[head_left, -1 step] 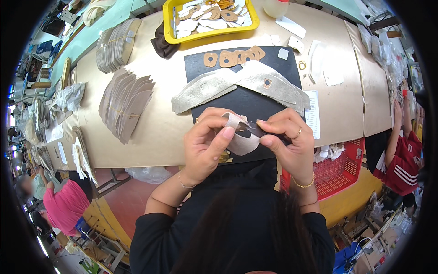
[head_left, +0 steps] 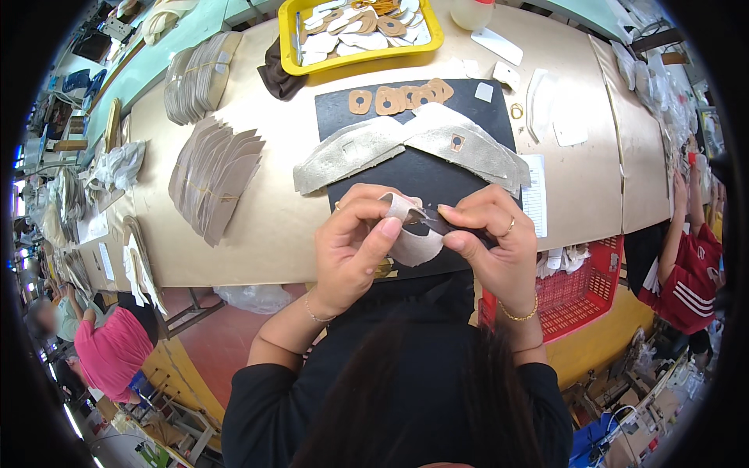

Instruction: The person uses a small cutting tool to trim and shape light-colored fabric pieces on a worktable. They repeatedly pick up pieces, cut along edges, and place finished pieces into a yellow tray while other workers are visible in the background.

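A pale grey piece of leather [head_left: 415, 247] is bent into a curl, its lower flap hanging over the edge of a black mat [head_left: 340, 204]. My left hand [head_left: 349, 242] pinches the folded upper part between thumb and fingers. From the other side, my right hand [head_left: 497, 246] grips a dark, flat, pointed tool [head_left: 435, 222], its tip against the leather; its exact kind is hard to make out. Beyond my hands lie two stacks of grey leather pieces: a left stack [head_left: 351, 152] and a right stack [head_left: 472, 144], the right one with a brown-edged cutout.
Several tan pieces with holes [head_left: 388, 100] lie at the mat's far end. Behind stands a yellow tray [head_left: 374, 60] of cut pieces. Bundled grey panels [head_left: 214, 175] sit at left. A red basket [head_left: 581, 300] is below the table at right. Other people work on both sides.
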`<state>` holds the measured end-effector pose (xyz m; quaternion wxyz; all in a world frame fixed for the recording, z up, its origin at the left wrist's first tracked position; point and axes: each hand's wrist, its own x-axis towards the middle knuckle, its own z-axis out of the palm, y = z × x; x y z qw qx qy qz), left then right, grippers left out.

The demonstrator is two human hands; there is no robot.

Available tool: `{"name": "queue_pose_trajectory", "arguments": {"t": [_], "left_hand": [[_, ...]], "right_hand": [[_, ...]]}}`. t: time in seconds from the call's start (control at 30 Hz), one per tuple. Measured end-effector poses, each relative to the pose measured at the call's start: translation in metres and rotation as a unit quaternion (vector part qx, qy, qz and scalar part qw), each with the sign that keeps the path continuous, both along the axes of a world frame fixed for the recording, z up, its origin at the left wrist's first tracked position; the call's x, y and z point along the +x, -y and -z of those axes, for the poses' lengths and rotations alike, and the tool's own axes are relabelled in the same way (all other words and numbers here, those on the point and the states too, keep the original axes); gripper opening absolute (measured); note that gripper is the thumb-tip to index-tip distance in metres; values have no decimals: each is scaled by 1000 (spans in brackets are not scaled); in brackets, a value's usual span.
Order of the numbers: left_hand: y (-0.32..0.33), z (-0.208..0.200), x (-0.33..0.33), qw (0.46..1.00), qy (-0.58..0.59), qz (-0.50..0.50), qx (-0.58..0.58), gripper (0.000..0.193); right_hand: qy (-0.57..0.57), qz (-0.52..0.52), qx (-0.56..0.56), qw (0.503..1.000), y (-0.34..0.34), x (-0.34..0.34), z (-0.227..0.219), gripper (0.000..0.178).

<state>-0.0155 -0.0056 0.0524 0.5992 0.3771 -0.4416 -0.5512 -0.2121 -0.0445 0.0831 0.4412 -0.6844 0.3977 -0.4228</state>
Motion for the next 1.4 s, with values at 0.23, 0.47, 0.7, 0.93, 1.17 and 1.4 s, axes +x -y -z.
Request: {"name": "queue_pose_trajectory", "arguments": {"t": [0.23,0.47,0.7,0.93,1.17,1.4], "left_hand": [[0,0,2,1000,31,-2,-5,11],[3,2,3,1000,24,6,1,10],[3,2,4,999,38,12,-1,10],[4,0,5,999,47,15,0,10],[4,0,5,999,52,12,2,10],[4,0,6,998,64,18,-2,11]], "right_hand": [[-22,4,-13,1000,2,0,1,23],[-14,5,-16,1000,4,1,1,22],[-26,2,-28,999,6,1,1,23],[-33,-3,-24,999,6,0,1,22],[-26,-4,-23,999,6,0,2,22],[-35,-6,-17,999,6,1,0,22]]}}
